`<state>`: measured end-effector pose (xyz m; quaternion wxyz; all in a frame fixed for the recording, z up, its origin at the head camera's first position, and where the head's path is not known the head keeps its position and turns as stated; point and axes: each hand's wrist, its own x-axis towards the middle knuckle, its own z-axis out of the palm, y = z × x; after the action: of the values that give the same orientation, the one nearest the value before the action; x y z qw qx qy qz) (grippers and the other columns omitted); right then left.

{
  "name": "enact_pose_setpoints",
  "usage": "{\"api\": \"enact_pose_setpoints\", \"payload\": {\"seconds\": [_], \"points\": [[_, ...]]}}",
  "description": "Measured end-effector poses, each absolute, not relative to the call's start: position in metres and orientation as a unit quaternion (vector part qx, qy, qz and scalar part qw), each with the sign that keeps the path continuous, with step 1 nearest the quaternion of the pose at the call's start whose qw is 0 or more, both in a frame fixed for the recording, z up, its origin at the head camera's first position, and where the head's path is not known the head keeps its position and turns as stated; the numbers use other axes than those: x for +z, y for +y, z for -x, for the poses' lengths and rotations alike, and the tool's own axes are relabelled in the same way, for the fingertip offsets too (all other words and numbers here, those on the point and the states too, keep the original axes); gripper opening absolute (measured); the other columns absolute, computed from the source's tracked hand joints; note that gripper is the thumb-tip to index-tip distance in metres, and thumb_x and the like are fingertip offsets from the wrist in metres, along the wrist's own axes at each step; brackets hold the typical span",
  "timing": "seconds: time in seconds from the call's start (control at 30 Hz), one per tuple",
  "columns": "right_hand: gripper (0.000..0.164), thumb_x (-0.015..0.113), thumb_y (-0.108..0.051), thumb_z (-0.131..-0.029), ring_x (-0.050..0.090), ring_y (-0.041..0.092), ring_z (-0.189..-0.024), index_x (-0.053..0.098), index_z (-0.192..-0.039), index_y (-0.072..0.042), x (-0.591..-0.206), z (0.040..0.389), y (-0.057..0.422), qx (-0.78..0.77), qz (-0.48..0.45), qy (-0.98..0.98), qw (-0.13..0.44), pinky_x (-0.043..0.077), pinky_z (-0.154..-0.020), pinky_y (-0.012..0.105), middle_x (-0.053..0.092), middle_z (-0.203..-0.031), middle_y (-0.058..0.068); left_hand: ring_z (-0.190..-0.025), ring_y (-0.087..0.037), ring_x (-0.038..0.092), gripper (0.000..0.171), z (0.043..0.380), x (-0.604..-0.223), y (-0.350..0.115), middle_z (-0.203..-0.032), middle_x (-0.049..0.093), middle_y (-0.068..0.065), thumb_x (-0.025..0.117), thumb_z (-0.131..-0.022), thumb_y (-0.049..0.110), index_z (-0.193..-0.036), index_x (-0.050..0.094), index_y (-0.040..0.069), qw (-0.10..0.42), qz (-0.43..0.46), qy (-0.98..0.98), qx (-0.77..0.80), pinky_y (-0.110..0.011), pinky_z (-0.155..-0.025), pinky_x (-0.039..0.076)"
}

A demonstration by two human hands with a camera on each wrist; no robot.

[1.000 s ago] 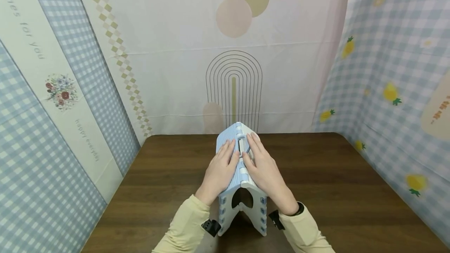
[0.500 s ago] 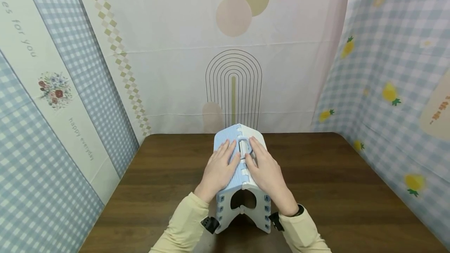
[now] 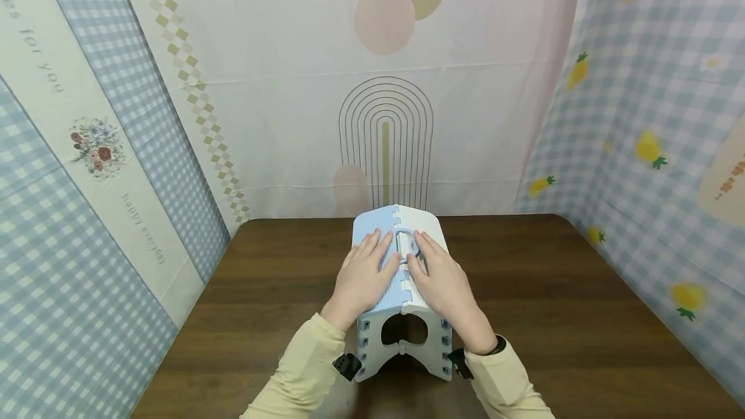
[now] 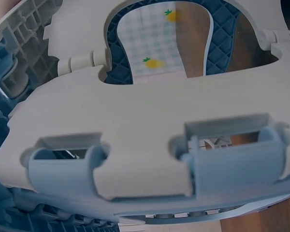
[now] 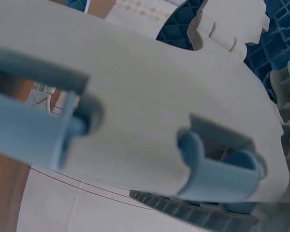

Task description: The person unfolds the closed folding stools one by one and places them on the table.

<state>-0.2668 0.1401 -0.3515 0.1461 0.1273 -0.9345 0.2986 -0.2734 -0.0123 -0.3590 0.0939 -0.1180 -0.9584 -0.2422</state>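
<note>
A blue and white plastic folding stool (image 3: 377, 220) stands partly unfolded on the wooden table, its two top panels sloping down from a hinged ridge with a handle slot. My left hand (image 3: 363, 275) lies with straight fingers on the blue panel. On the white panel my right hand (image 3: 443, 280) rests the same way, fingertips near the handle. The end leg panel (image 3: 375, 348), with a rounded cut-out, faces me. In the left wrist view the leg's hinge joints (image 4: 232, 159) fill the frame; the right wrist view shows similar blue and white hinges (image 5: 222, 174). Neither wrist view shows fingertips at work.
The brown wooden table (image 3: 273, 277) extends around the stool. Behind it hangs a white patterned cloth (image 3: 279, 134). Blue checked cloths enclose the left side (image 3: 35, 225) and the right side (image 3: 634, 212), close to the table's edges.
The stool has spread wider: its top panels lie flatter and its legs stand farther apart. Both hands have stayed on the panels and moved slightly with them.
</note>
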Motion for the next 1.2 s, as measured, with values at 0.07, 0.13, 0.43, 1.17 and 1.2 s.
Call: {"api": "enact_pose_setpoints", "payload": {"seconds": [0.07, 0.13, 0.43, 1.17, 1.2], "points": [[0.048, 0.042, -0.033, -0.093, 0.036, 0.030, -0.130, 0.039, -0.136, -0.012, -0.3521, 0.2663, 0.1415, 0.293, -0.127, -0.936, 0.147, 0.035, -0.101, 0.050, 0.037, -0.141, 0.011, -0.139, -0.016, 0.017, 0.055, 0.2732, -0.3586, -0.0115, -0.149, 0.022, 0.000, 0.025, -0.093, 0.051, -0.141, 0.028, 0.025, 0.088, 0.121, -0.962, -0.228, -0.043, -0.113, 0.015], [0.048, 0.043, -0.033, -0.092, 0.036, 0.030, -0.130, 0.041, -0.135, -0.010, -0.3528, 0.2656, 0.1428, 0.288, -0.128, -0.938, 0.147, 0.035, -0.101, 0.049, 0.038, -0.141, 0.012, -0.139, -0.015, 0.017, 0.055, 0.2732, -0.3585, -0.0107, -0.149, 0.022, 0.000, 0.025, -0.093, 0.051, -0.141, 0.028, 0.025, 0.084, 0.123, -0.965, -0.214, -0.043, -0.114, 0.015], [0.048, 0.044, -0.032, -0.092, 0.038, 0.032, -0.127, 0.045, -0.131, -0.005, -0.3527, 0.2635, 0.1458, 0.256, -0.141, -0.944, 0.151, 0.036, -0.100, 0.049, 0.041, -0.138, 0.015, -0.138, -0.016, 0.020, 0.054, 0.2726, -0.3569, -0.0086, -0.148, 0.026, -0.002, 0.028, -0.093, 0.050, -0.140, 0.031, 0.024, 0.087, 0.132, -0.971, -0.177, -0.043, -0.113, 0.016], [0.046, 0.045, -0.030, -0.092, 0.043, 0.030, -0.125, 0.048, -0.127, -0.001, -0.3599, 0.2608, 0.1426, 0.210, -0.147, -0.952, 0.167, 0.037, -0.100, 0.046, 0.048, -0.132, 0.017, -0.137, -0.020, 0.023, 0.052, 0.2672, -0.3613, -0.0070, -0.146, 0.029, -0.004, 0.031, -0.092, 0.048, -0.138, 0.036, 0.022, 0.089, 0.127, -0.970, -0.185, -0.045, -0.112, 0.018], [0.046, 0.045, -0.030, -0.092, 0.043, 0.030, -0.125, 0.048, -0.127, -0.001, -0.3607, 0.2606, 0.1426, 0.212, -0.147, -0.951, 0.168, 0.038, -0.100, 0.046, 0.048, -0.132, 0.017, -0.137, -0.019, 0.024, 0.052, 0.2667, -0.3621, -0.0072, -0.146, 0.030, -0.004, 0.031, -0.092, 0.047, -0.138, 0.036, 0.022, 0.091, 0.127, -0.970, -0.185, -0.045, -0.112, 0.018]]}}
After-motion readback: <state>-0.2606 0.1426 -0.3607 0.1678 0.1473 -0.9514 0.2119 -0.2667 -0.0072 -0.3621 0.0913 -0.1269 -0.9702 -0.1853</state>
